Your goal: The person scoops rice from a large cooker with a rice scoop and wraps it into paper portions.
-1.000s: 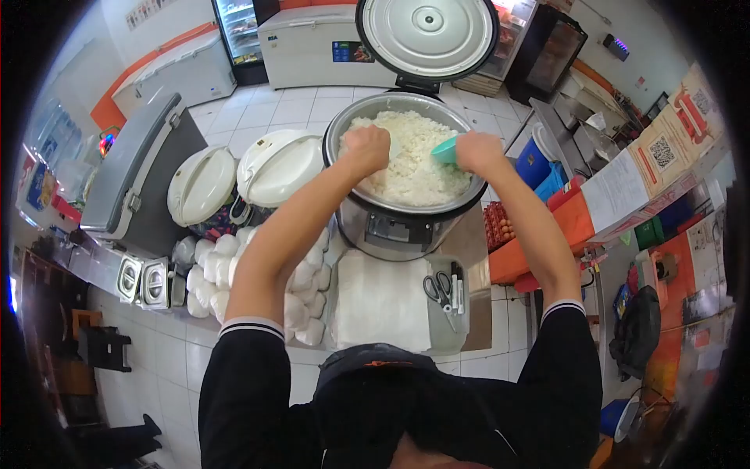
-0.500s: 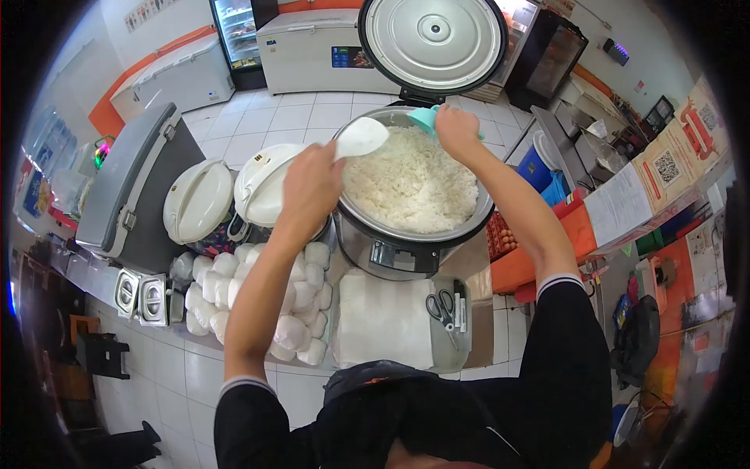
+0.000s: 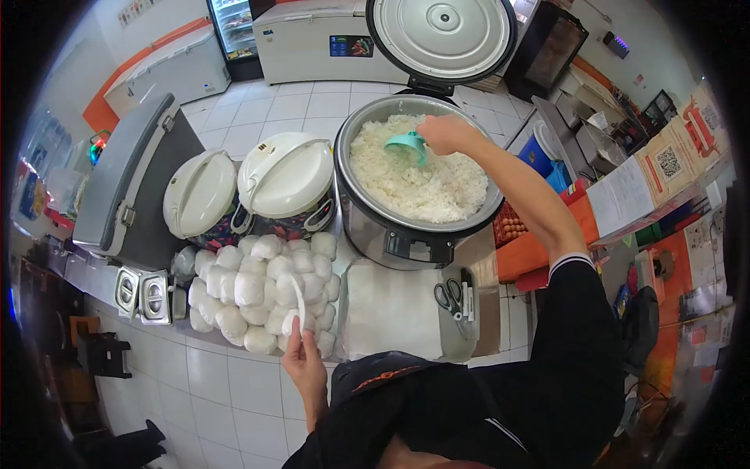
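My right hand [image 3: 451,134] is closed on the handle of a teal scoop [image 3: 408,142], which sits partly sunk in the cooked white rice [image 3: 422,191]. The rice fills a large rice cooker [image 3: 367,230] whose round lid [image 3: 442,35] stands raised behind it. Low at the left, my left hand [image 3: 306,369] pinches a white rice paddle [image 3: 300,301], seen nearly edge-on. Under the paddle lies a pile of rounded white bundles [image 3: 248,288]. Beside them is a tray [image 3: 461,344] holding a stack of clear plastic sheets [image 3: 391,313].
Scissors [image 3: 448,298] and markers [image 3: 468,297] lie at the tray's right end. Two white-lidded jars [image 3: 285,173] and a grey cooler [image 3: 137,187] stand at the left. Lidded metal containers [image 3: 155,297] sit at the counter's left edge. Eggs [image 3: 512,227] are right of the cooker.
My left hand has drawn the paddle back from above the cooker, down over the white bundles. My right hand has brought the scoop from the cooker's far rim into the rice.
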### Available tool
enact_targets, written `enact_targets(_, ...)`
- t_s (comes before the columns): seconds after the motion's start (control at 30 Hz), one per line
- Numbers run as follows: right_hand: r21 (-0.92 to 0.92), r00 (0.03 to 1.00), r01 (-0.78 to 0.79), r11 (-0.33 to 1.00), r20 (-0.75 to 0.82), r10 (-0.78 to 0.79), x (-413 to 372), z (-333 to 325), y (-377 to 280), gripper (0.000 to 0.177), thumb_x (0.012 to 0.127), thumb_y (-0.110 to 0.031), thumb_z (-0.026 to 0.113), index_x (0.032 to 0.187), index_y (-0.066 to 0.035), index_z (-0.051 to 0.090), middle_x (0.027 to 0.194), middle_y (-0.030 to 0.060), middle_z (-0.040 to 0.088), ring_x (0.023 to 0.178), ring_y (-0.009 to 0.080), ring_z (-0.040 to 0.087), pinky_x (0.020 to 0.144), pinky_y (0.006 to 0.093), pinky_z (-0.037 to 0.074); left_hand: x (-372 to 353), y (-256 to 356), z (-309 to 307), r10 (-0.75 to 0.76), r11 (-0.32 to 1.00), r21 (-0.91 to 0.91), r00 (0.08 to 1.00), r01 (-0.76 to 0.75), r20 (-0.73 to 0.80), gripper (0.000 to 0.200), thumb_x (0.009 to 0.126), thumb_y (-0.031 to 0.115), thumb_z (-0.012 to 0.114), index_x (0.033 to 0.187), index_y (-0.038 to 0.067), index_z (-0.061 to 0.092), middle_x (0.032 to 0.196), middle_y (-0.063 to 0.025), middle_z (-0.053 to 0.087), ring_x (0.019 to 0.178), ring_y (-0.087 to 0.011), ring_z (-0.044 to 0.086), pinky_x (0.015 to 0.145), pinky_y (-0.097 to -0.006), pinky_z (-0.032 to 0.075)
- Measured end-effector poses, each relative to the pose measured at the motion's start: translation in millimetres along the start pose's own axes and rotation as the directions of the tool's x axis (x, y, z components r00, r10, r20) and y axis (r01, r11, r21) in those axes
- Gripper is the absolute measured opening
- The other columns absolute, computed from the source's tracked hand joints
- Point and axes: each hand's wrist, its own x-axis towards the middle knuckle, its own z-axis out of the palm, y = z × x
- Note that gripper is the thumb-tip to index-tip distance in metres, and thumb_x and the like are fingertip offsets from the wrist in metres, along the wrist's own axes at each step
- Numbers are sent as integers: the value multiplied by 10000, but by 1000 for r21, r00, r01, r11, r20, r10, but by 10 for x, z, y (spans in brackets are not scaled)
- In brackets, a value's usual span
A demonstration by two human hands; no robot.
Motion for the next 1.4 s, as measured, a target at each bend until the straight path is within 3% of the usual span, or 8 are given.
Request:
enact_targets(0.3,189,946,324,927,-79,-315,-332,-162,-364,203,863,-157,626,1033,-48,611,950,186,655,904,390,648,739,495,530,479,528,413,478,845,180,862,-503,166,375,987,79,547,1347,-27,541,807,-6,489,708,-77,444,616,-223,371)
enact_targets(0.5,275,914,402,873,-183,-363,-547,-31,-278,176,868,-161,626,976,-24,606,867,191,658,892,398,639,734,493,513,576,855,809,560,770,169,779,-615,282,341,990,82,537,1310,-33,567,789,-40,490,715,-103,463,645,-235,392)
enact_targets(0.7,504,865,446,740,-31,-501,-521,9,8,285,850,-205,633,1079,-36,636,807,177,659,695,324,623,642,435,486,937,1044,1236,593,676,240,708,-697,384,298,954,122,581,1191,-51,635,847,-192,643,755,-264,610,687,-353,461)
enact_targets(0.77,708,928,97,700,190,-320,-652,-113,90,394,851,-242,642,1176,-21,624,773,111,634,598,213,563,572,367,461,1081,1145,1364,624,636,269,687,-723,372,296,953,145,579,1164,-49,649,806,-196,634,698,-279,598,675,-353,464)
enact_targets(0.97,893,994,-81,442,103,-24,-883,-15,264,407,873,-176,613,1179,88,569,726,82,570,565,147,525,508,314,435,1346,1544,1980,683,522,276,589,-807,431,279,958,176,528,994,-61,671,792,-268,635,757,-427,629,682,-484,465)
enact_targets(1.0,892,995,-81,445,100,-19,-925,1,199,407,873,-176,613,1179,88,569,726,82,570,565,147,525,508,314,435,1308,1579,2120,612,541,303,614,-785,498,270,952,155,515,919,-64,669,774,-280,631,768,-459,622,688,-514,461)
enact_targets(1.07,995,985,-73,67,61,159,-961,30,12,318,881,-123,572,1098,109,545,713,76,537,557,147,529,491,310,444,1314,1415,2415,679,505,267,569,-820,463,251,943,133,508,853,-56,647,743,-283,621,746,-468,612,681,-528,458)
enact_targets(1.4,990,858,-49,-132,110,502,-813,298,-452,137,863,-56,510,922,67,526,676,113,550,511,186,545,460,347,452,1302,1088,2817,742,443,164,463,-881,484,249,922,125,515,812,-51,653,703,-295,599,700,-473,611,644,-514,476)
